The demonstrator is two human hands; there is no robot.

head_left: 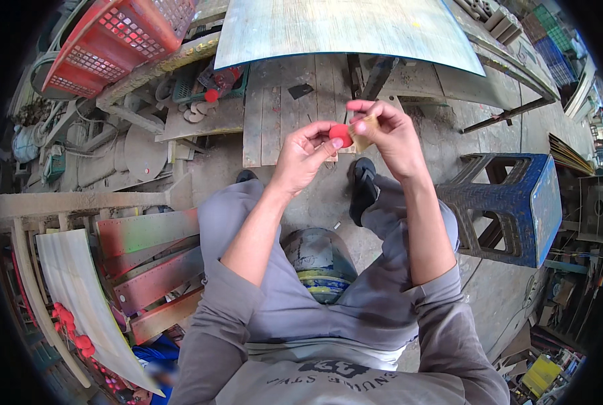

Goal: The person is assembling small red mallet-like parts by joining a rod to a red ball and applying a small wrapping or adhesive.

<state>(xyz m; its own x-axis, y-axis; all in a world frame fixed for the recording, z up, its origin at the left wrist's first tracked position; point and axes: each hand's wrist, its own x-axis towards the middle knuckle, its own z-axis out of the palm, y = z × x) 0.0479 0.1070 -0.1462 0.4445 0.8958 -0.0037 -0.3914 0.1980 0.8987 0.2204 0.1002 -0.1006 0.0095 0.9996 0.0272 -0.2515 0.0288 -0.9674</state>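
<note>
Between the thumb and fingers of my left hand (300, 158) is a small round red disc (340, 135), its flat face turned up toward me. My right hand (397, 138) pinches a small tan folded sheet (363, 137) that looks like sandpaper. The sheet meets the right edge of the disc, or lies very close to it. Both hands are raised in front of my knees, above a low wooden plank platform (268, 128).
A pale board-topped table (342, 30) stands ahead, with a red plastic basket (112, 47) at its left. To my right is a blue plastic stool (544, 209). At lower left, several red pieces (72, 331) lie on a pale board (89, 290) beside painted planks (156, 277).
</note>
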